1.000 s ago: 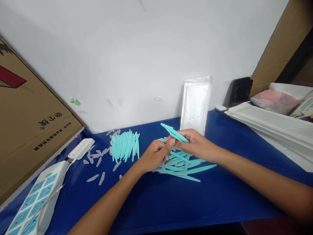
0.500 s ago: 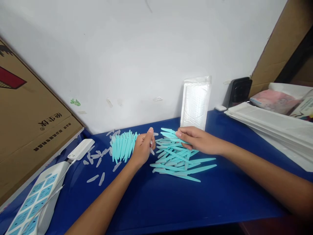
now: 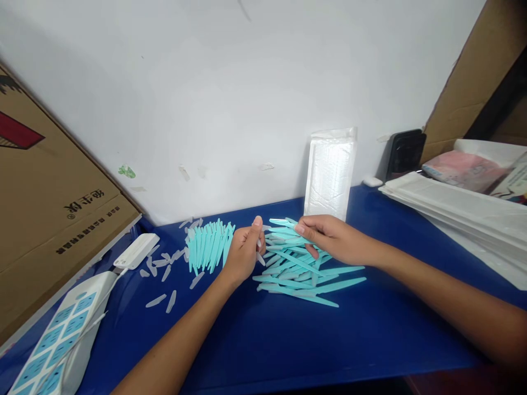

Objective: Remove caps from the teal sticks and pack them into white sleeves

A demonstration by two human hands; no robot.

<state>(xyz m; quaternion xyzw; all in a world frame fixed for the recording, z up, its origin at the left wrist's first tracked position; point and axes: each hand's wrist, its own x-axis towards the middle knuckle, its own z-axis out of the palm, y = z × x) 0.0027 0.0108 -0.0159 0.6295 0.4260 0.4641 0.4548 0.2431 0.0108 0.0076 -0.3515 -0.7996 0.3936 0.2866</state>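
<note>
My left hand [image 3: 244,251] is closed, with translucent blade caps [image 3: 261,258] poking out between its fingers. Just to its right, my right hand [image 3: 329,235] pinches turquoise eyebrow razors [image 3: 284,223] by their handles, their tips pointing left toward the caps. Below that hand lies a loose pile of turquoise razors [image 3: 298,269], many with pale caps on. Left of my left hand, more razors [image 3: 209,244] stand in a tight, neat row. Loose translucent caps [image 3: 166,272] are scattered farther left on the blue table.
A white power strip [image 3: 61,334] with a cable and a white adapter [image 3: 136,250] lie at the left beside a cardboard box [image 3: 53,181]. A silvery padded envelope [image 3: 330,173] leans on the wall. White envelopes [image 3: 457,219] are stacked at the right, near a black object [image 3: 405,153].
My left hand has shifted slightly right, closer to the razors in my right hand. One razor in the right hand now sticks out ahead of the others. The piles look the same.
</note>
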